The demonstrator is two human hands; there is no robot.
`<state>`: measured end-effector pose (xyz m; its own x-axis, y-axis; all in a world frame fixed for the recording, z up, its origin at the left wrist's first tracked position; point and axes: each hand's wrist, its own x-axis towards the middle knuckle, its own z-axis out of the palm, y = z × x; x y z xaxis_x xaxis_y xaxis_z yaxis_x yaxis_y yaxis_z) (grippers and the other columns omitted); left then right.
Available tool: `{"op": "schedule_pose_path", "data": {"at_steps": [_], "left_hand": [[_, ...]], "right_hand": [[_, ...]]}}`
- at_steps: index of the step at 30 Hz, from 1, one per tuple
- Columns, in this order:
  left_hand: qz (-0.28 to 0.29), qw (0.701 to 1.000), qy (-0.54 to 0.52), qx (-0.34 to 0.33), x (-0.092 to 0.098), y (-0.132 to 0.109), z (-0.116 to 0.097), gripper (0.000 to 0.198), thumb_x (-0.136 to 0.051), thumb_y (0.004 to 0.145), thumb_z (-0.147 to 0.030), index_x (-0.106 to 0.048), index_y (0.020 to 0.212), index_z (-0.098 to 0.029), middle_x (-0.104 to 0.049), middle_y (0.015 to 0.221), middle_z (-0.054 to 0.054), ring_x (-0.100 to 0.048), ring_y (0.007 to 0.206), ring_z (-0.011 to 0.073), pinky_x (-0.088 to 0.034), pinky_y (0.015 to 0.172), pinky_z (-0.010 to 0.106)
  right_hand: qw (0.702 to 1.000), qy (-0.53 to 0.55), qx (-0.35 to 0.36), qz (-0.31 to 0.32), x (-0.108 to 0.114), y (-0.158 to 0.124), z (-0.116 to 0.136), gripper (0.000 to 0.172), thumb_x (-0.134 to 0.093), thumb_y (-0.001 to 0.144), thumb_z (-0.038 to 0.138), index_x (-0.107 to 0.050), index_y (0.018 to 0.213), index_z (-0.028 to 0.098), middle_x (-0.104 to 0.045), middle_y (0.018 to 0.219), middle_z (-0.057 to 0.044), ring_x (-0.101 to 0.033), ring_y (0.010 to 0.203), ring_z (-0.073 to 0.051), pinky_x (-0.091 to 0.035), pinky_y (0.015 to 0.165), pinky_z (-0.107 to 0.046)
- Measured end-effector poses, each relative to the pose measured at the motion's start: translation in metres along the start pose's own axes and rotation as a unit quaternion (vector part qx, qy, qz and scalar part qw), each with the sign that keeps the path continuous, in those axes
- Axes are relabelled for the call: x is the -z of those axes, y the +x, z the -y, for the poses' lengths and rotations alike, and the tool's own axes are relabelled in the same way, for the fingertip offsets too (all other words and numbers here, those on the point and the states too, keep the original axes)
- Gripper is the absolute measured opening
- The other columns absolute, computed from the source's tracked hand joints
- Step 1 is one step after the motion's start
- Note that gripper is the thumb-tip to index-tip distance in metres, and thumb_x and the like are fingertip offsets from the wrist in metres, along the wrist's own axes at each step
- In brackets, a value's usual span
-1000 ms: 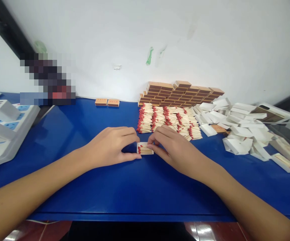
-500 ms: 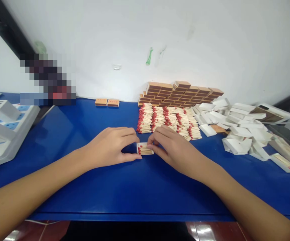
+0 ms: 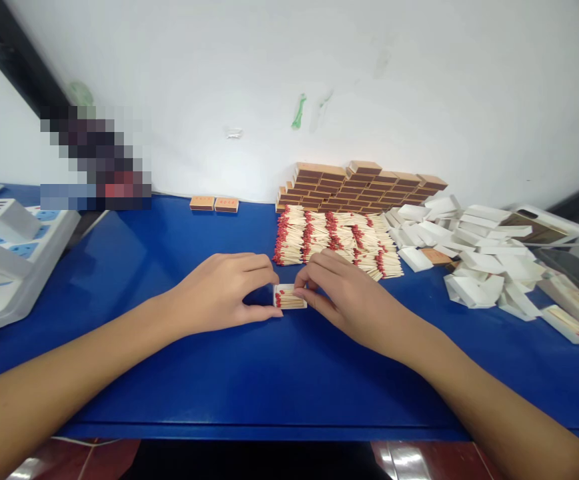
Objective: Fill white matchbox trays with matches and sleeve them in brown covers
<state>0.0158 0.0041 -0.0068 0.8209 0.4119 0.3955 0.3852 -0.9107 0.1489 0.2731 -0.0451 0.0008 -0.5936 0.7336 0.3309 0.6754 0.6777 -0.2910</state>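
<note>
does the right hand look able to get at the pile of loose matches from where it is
Probably yes: the match pile lies just beyond the right hand with nothing visible standing between them, though that hand's fingers are at the matchbox tray.

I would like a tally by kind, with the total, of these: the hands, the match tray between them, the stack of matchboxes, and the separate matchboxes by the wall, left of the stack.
Left hand and right hand: 2
Match tray: 1
Stack of matchboxes: 1
Separate matchboxes: 2
Total: 6
</note>
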Motion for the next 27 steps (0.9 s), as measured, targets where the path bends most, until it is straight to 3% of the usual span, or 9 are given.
{"op": "schedule_pose_path", "data": {"at_steps": [27], "left_hand": [[0.008,1.000,-0.003,0.009,0.0000,-0.0005,-0.0003,0.033,-0.071,0.101,-0.049,-0.073,0.109,-0.016,-0.076,0.106,0.006,-0.072,0.092,0.0187,-0.053,0.079,0.030]], "right_hand": [[1.000,0.001,-0.006,0.002,0.0000,-0.0003,0.0001,0.008,-0.059,0.108,0.020,-0.060,0.101,0.020,-0.067,0.099,-0.009,-0.062,0.097,-0.025,-0.051,0.081,-0.038]]}}
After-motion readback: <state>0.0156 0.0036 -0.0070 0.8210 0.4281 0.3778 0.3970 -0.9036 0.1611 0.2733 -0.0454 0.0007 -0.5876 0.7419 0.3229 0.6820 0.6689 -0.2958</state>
